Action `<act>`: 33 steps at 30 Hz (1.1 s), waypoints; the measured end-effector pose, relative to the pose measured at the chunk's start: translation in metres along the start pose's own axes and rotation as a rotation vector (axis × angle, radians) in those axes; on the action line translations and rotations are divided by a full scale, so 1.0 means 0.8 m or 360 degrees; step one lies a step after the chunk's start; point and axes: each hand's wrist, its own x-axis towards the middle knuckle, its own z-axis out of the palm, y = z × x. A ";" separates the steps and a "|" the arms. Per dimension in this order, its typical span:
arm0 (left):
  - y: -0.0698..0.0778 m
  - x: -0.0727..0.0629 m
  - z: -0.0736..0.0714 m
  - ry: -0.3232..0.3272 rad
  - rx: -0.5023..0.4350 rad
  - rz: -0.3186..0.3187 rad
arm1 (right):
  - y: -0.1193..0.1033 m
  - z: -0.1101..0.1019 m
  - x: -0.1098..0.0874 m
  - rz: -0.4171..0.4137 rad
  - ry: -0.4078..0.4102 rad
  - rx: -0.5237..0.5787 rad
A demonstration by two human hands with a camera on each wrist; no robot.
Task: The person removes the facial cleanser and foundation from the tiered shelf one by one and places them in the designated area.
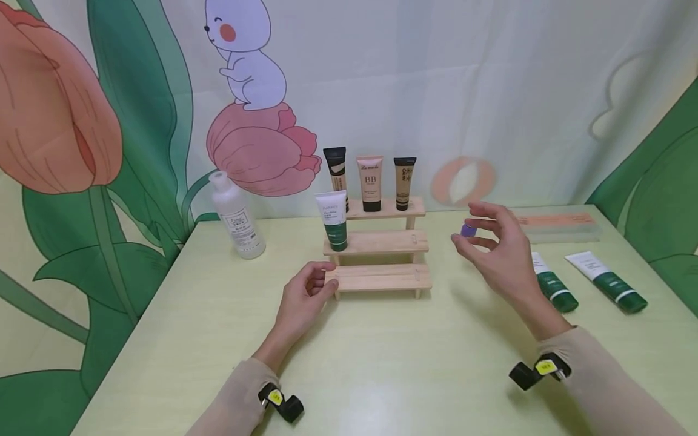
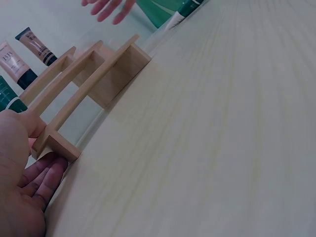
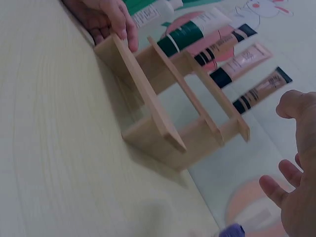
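Observation:
My left hand grips the left end of the lowest step of a three-step wooden display stand. In the left wrist view its thumb lies over the step and its fingers curl beneath. A white-and-green tube stands on the middle step's left end. On the top step stand a black-topped beige tube, a pink BB cream tube and a gold-brown tube. To the stand's right my right hand is raised, thumb and fingers apart. A small purple object shows through the gap between them.
A white bottle stands at the back left. Two more white-and-green tubes, one partly behind my right wrist and another farther right, lie on the table. Behind them is a flat clear box against the printed curtain.

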 end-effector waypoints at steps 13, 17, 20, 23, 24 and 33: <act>-0.002 0.002 0.001 0.0003 -0.0011 0.0024 | -0.035 0.078 0.021 -0.0068 -0.0199 0.0581; -0.001 0.003 0.002 -0.0007 -0.0018 0.0040 | -0.040 0.096 0.023 -0.0071 -0.0238 0.0618; -0.001 0.002 0.001 -0.0009 -0.0013 0.0038 | -0.045 0.108 0.025 -0.0067 -0.0249 0.0616; -0.001 0.002 0.000 -0.0006 -0.0004 0.0028 | -0.051 0.118 0.027 -0.0063 -0.0261 0.0611; -0.001 0.002 0.000 -0.0006 -0.0002 0.0024 | -0.053 0.122 0.028 -0.0059 -0.0268 0.0612; -0.001 0.002 -0.001 -0.0010 -0.0003 0.0006 | -0.062 0.155 0.032 -0.0042 -0.0312 0.0647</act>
